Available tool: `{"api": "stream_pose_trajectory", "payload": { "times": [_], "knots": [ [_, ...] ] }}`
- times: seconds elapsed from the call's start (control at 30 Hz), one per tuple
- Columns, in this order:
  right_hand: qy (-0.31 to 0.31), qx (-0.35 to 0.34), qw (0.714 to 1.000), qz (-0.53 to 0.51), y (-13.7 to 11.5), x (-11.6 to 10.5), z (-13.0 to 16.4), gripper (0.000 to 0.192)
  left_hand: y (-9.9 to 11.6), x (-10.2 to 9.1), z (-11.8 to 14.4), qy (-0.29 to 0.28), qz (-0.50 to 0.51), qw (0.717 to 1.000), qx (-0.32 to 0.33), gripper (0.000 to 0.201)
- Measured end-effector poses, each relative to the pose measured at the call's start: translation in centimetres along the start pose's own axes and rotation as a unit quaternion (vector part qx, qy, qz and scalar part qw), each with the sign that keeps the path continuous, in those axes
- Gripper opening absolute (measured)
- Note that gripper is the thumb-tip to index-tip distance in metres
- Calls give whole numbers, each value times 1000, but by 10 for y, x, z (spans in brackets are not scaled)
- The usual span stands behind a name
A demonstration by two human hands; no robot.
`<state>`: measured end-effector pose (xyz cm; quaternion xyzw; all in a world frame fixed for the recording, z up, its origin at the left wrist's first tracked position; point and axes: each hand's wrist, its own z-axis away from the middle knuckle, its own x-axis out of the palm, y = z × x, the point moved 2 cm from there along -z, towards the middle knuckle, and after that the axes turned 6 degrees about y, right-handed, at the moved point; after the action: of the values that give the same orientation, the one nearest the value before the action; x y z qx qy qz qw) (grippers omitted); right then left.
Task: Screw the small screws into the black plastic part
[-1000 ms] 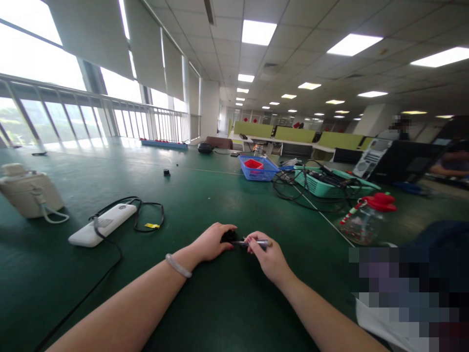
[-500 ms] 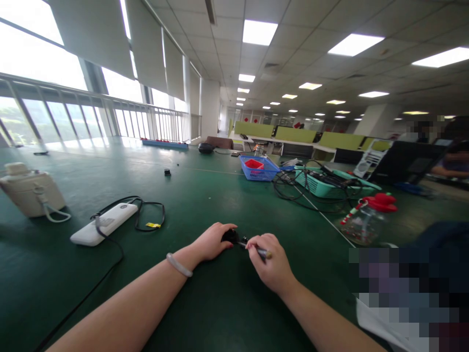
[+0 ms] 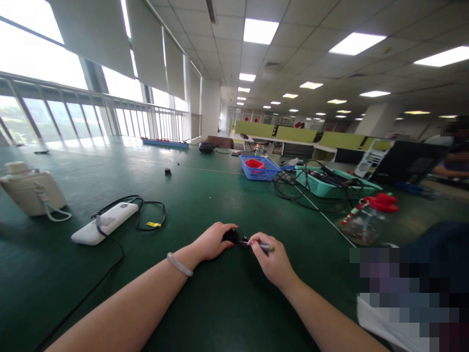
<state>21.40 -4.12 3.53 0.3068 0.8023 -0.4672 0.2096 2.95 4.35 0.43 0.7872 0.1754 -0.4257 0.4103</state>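
Observation:
My left hand rests on the green table and presses down on a small black part, most of it hidden under the fingers. My right hand grips a thin metal tool, a small screwdriver by its look, with its tip against the black part. A pale bracelet circles my left wrist.
A white power strip with a black cable lies to the left, a cream appliance beyond it. A clear jar with a red lid stands to the right. Farther back are a blue basket, a teal basket and tangled cables. A person sits at the far right.
My right hand shifted a little, dipping and then rising, with the tool's angle changing against the black part. My left hand has stayed in place.

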Motion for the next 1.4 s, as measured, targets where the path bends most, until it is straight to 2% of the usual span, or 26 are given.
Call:
{"api": "stream_pose_trajectory", "payload": {
  "times": [0.13, 0.33, 0.57, 0.83, 0.97, 1.1, 1.2, 1.3, 1.4],
  "knots": [
    [1, -6, 1000, -21, 2, -2, 0, 23, 0, 0, 1, 2, 1, 1000, 12, 53],
    [67, 18, 991, -113, 14, -13, -1, 28, 6, -5, 3, -2, -12, 1000, 19, 46],
    [-3, 10, 997, -76, 9, -3, -2, 22, 9, -7, 3, 0, -9, 999, 41, 44],
    [-11, 25, 991, -133, 13, 2, -3, 23, 16, -13, 5, 41, 9, 996, 75, 41],
    [72, 27, 977, -200, 19, -8, -3, 28, 17, -15, 5, 71, 11, 994, 79, 42],
    [153, 83, 962, -209, 30, -17, -5, 34, 7, -12, 2, 117, -31, 992, 36, 44],
    [178, 122, 955, -203, 38, -19, -7, 38, -3, -6, 0, 81, -74, 994, 2, 45],
    [183, 138, 951, -206, 43, -17, -9, 39, -5, -2, 1, 33, -87, 996, -6, 43],
    [186, 145, 951, -200, 48, -15, -10, 39, 2, -2, 0, 38, -73, 997, -9, 39]
  ]
}}
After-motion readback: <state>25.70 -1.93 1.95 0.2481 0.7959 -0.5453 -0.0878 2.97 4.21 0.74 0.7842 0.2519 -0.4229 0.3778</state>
